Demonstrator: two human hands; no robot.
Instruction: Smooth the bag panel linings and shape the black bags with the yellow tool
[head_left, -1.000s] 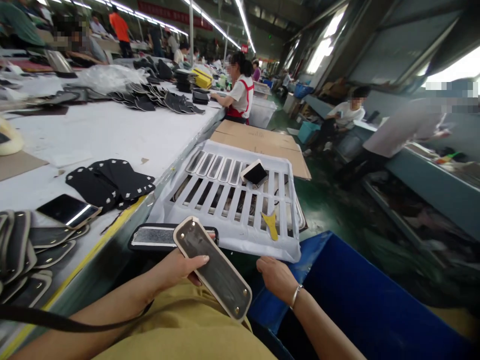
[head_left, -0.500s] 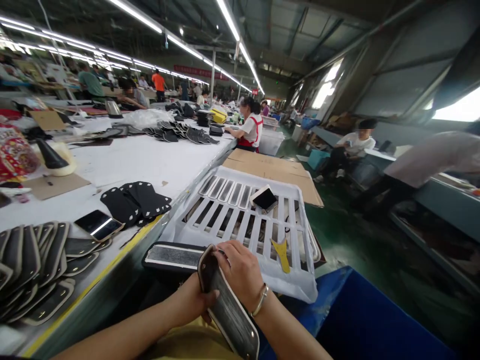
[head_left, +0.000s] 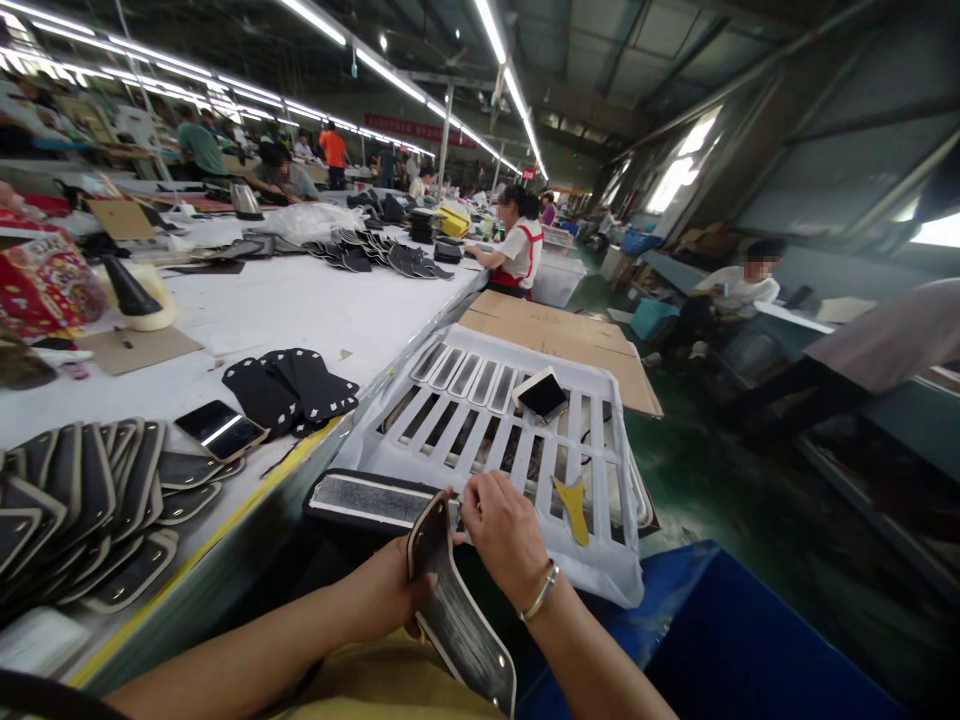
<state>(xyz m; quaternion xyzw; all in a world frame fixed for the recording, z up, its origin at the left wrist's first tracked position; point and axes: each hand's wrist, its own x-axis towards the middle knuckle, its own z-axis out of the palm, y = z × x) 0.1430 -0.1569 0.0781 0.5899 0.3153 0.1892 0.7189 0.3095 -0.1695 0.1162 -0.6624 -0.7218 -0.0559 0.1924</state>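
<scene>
My left hand (head_left: 396, 582) grips a long dark leather-like piece (head_left: 459, 618) with a pale edge and small metal studs. Its thumb lies across the face of the piece, which tilts down toward my lap. My right hand (head_left: 501, 525), with a bracelet (head_left: 540, 592) at the wrist, is closed beside the upper end of the piece. Whatever its bent fingers pinch is too small to make out. Just beyond my left hand lies a black block with a grey rough strip (head_left: 367, 502). Behind both hands sits a white slotted tray (head_left: 457, 452).
On the tray are several grey strips (head_left: 471, 378), a white-and-black device (head_left: 541, 394) and a yellow tool (head_left: 574, 508). A phone (head_left: 221, 428), black cut pieces (head_left: 292, 390) and stacked dark pieces (head_left: 90, 490) cover the table to my left. A blue bin (head_left: 720, 600) stands right.
My right hand has come away from the upper end of the leather piece, slightly to the right. The piece remains in my left hand. My view has shifted a little left.
</scene>
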